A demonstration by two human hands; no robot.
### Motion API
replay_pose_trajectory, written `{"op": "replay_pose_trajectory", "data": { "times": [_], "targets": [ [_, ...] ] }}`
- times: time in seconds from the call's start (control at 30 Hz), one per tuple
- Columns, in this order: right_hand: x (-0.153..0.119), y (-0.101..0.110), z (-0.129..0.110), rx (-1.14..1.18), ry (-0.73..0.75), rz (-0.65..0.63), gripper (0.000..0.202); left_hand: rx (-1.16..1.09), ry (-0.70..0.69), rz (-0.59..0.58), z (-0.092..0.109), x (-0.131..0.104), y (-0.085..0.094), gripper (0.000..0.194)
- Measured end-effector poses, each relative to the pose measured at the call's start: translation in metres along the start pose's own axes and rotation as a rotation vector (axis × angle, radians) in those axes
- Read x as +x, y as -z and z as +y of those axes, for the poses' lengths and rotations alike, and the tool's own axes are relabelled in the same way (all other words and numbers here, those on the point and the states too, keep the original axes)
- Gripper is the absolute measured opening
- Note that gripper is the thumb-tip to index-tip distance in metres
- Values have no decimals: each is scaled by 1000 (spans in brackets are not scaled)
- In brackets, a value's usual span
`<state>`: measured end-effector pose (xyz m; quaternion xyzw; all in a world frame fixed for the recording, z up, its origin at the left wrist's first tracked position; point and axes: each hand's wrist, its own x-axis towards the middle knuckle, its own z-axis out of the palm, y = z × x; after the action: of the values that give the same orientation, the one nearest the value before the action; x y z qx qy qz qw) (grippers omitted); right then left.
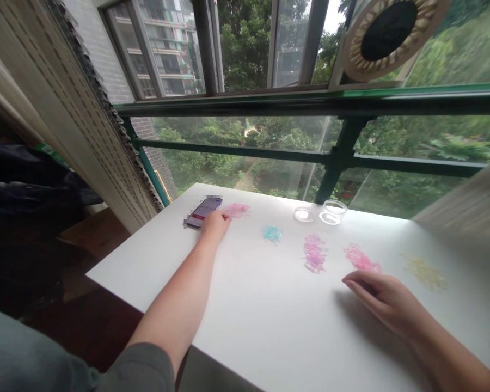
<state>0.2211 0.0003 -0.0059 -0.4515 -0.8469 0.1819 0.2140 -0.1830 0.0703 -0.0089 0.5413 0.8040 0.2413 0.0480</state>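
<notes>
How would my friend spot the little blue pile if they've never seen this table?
Start at the white table by the window. Look between the pink pile beside the person's left hand and the purple pile. The small blue pile lies there, the only blue one among pink, purple and yellow.

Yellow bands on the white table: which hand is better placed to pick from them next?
Right, most likely. The right hand is close to the yellow bands; the left hand is well away, at the far-left pink bands beside the phone. Can't tell if either hand holds anything.
</notes>
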Motion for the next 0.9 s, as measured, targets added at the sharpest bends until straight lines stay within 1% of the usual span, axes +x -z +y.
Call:
{"op": "replay_pose_trajectory", "data": {
  "times": [0.47,0.7,0.9],
  "targets": [
    [0,2,1,-7,-11,16,21,88,-18,-13,3,1,-2,26],
    [0,1,3,-18,-8,30,23,51,-39,4,6,0,-3,28],
    [0,1,-2,-17,-22,49,21,-36,-93,41,10,-2,-3,25]
  ]
}}
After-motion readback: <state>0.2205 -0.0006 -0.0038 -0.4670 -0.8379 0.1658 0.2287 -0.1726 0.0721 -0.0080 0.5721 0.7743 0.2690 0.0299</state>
